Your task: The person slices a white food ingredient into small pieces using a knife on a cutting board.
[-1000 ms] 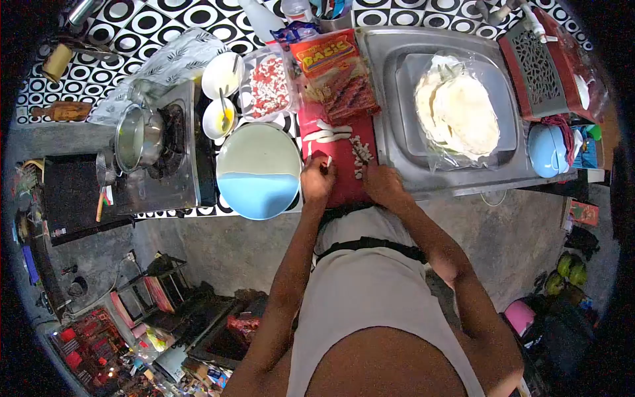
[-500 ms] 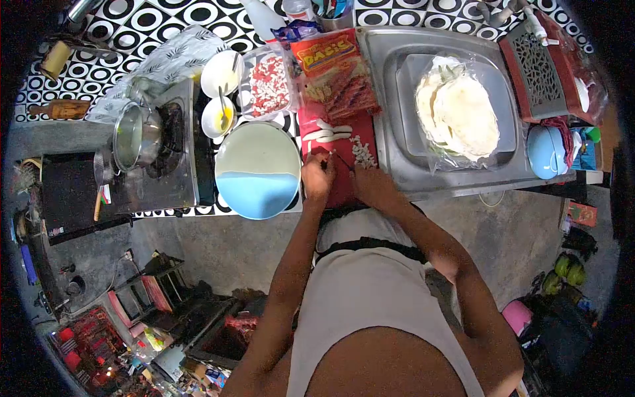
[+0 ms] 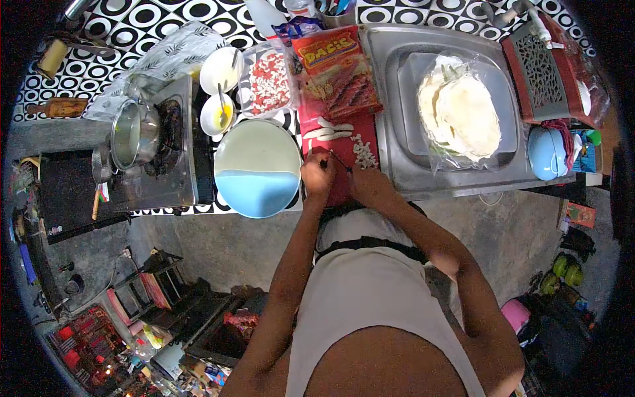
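Note:
My right hand [image 3: 370, 186] is closed around a knife [image 3: 341, 162], whose thin dark blade slants up and left toward my other hand. My left hand [image 3: 318, 175], fingers curled, pinches a white stick that is mostly hidden by the fingers. Both hands are low over a red cutting board [image 3: 340, 190]. Just beyond them lie several uncut white sticks [image 3: 328, 133]. Small chopped white pieces [image 3: 364, 153] form a loose pile on the board's right side, above my right hand.
Left of the board stands a large pale blue bowl [image 3: 256, 195], with a clear tub [image 3: 269, 83] of red and white pieces behind it. A red food packet [image 3: 338, 73] covers the board's far end. Flatbreads [image 3: 460, 116] lie in the sink at right; a pot [image 3: 135, 135] sits far left.
Both hands stay almost in place over the board, with only slight shifts of the fingers and knife. The whole view has shifted a little.

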A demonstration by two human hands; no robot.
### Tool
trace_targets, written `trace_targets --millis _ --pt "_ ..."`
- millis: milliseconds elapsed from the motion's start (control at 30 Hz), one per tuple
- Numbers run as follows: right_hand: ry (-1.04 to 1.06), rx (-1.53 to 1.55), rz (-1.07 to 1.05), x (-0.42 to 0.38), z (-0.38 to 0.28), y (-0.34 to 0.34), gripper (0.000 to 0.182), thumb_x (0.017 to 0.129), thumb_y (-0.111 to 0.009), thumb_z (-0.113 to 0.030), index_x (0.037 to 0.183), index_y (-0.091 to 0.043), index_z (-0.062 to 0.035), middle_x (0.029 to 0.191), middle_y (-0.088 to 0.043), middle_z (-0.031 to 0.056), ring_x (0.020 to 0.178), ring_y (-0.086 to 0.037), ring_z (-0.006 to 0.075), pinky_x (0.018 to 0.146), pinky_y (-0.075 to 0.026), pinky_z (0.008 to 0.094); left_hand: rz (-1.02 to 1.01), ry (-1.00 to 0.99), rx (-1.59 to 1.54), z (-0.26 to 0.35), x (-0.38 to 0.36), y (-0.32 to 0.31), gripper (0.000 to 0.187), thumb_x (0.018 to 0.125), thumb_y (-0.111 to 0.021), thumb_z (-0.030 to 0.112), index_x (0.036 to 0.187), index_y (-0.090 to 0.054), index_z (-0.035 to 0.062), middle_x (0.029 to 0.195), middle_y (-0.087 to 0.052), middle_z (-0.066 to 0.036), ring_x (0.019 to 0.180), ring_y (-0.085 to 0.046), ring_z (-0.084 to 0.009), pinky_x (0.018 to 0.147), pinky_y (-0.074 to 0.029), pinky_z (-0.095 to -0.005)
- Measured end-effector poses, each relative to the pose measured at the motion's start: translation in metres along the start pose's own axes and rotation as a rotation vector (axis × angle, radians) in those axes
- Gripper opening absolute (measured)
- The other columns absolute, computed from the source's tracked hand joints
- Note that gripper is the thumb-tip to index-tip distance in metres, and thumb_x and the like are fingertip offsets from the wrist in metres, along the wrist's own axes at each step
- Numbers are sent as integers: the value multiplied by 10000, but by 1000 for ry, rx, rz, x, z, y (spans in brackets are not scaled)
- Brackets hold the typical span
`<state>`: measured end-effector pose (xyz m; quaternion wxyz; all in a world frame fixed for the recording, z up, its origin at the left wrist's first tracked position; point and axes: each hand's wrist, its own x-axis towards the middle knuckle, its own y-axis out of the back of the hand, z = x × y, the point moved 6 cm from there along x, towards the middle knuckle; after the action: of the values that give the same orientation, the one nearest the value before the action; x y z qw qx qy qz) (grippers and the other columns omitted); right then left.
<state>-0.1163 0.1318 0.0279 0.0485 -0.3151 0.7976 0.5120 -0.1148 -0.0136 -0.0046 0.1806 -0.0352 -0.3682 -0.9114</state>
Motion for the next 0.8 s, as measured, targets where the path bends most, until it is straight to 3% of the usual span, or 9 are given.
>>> trace_targets --millis 133,233,333,733,800 --pt "-36 -18 -57 2 -1 -4 282 867 -426 -241 896 -529 19 788 -619 243 758 -625 389 671 -500 474 20 -23 13 1 -1 0 110 734 -628 125 727 -613 16 710 -605 -170 647 -592 -339 613 -466 -402" --pt "79 -6 -25 7 3 -13 246 832 -446 -207 893 -533 16 791 -624 233 768 -630 378 665 -505 468 22 -30 42 5 -1 3 111 732 -629 126 718 -606 19 712 -606 -167 640 -592 -336 615 -469 -402" --pt "-17 -18 -107 8 1 -8 225 797 -472 -186 885 -535 12 797 -626 231 776 -632 370 668 -506 470 2 32 32 7 0 3 110 735 -628 131 720 -609 24 722 -609 -165 647 -597 -332 618 -474 -402" --pt "10 -14 -122 -11 8 -3 259 802 -471 -178 929 -568 26 865 -628 238 819 -630 370 714 -499 487 17 52 38 11 0 3 152 785 -601 178 766 -619 28 732 -607 -175 670 -608 -334 623 -477 -406" --pt "30 -22 -49 -10 11 -3 239 779 -505 -180 897 -569 18 827 -631 220 785 -637 364 676 -511 474 13 51 37 8 -2 3 147 785 -610 179 785 -624 33 746 -613 -165 673 -610 -322 622 -478 -390"
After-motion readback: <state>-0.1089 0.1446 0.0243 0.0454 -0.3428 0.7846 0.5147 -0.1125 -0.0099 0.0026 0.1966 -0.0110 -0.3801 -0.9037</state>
